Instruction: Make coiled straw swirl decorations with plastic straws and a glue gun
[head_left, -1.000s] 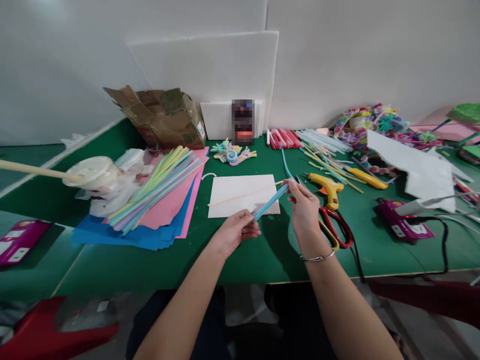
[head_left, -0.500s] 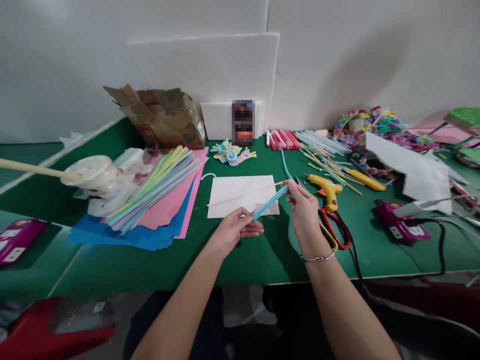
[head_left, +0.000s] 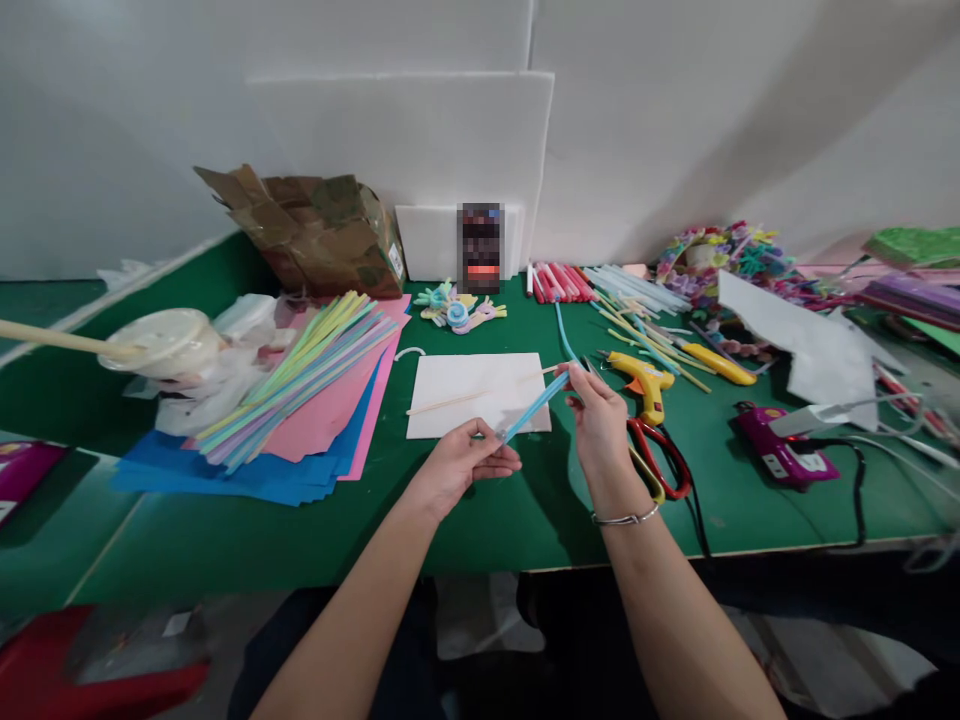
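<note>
A light blue strip [head_left: 534,406] is held above the green table [head_left: 487,520] by both hands. My left hand [head_left: 459,465] pinches its near end, fingers closed. My right hand [head_left: 600,420] pinches its far end, also closed, with a bracelet on that wrist. Just behind the strip lies a white sheet [head_left: 480,394] with a thin wooden stick [head_left: 472,396] across it.
Stacked pink and blue sheets [head_left: 315,430] with pastel strips [head_left: 300,375] lie at the left. A yellow glue gun [head_left: 641,375] and red-handled scissors [head_left: 660,455] lie right of my right hand. A torn cardboard box [head_left: 322,235], white foam boards [head_left: 420,150] and a purple glue gun [head_left: 780,450] stand further off.
The view has shifted slightly. Both hands still hold the blue strip in nearly the same pose, with only small finger movements.
</note>
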